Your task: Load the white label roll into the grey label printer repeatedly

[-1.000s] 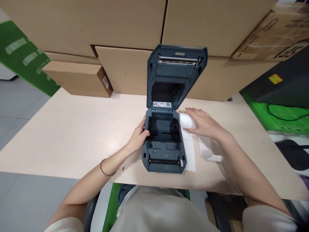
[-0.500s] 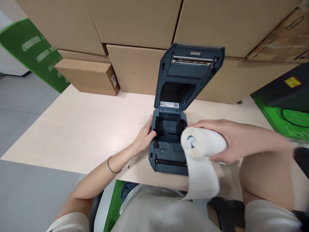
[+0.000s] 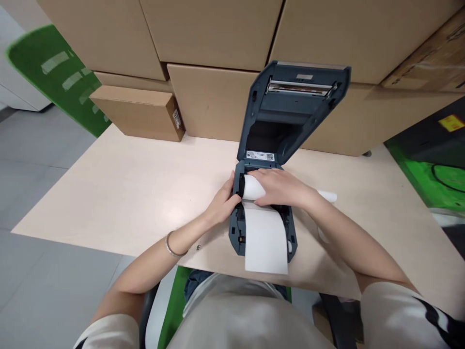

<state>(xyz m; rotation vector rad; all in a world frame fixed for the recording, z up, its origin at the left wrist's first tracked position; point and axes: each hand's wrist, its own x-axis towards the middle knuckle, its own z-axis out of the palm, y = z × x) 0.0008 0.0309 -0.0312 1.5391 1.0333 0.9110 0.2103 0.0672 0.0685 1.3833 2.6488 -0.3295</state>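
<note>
Inside the printer point(image 3: 235, 232), right hand point(image 3: 278, 186) clasps the paper roll point(image 3: 250, 188).

This looks like a packing or shipping room in a warehouse. Plain cardboard boxes point(image 3: 214, 29) are stacked into a wall from 10 to 2 o'clock, right behind a pale table point(image 3: 127, 194). A smaller box point(image 3: 136, 114) at 10 o'clock carries a printed sticker point(image 3: 177, 118) on its end. At the table's middle stands a label printer point(image 3: 286, 121), lid up, with a paper roll point(image 3: 250, 188) in it. Green marked strips point(image 3: 54, 72) cross the grey floor point(image 3: 36, 160) at 10 and 3 o'clock.
</note>
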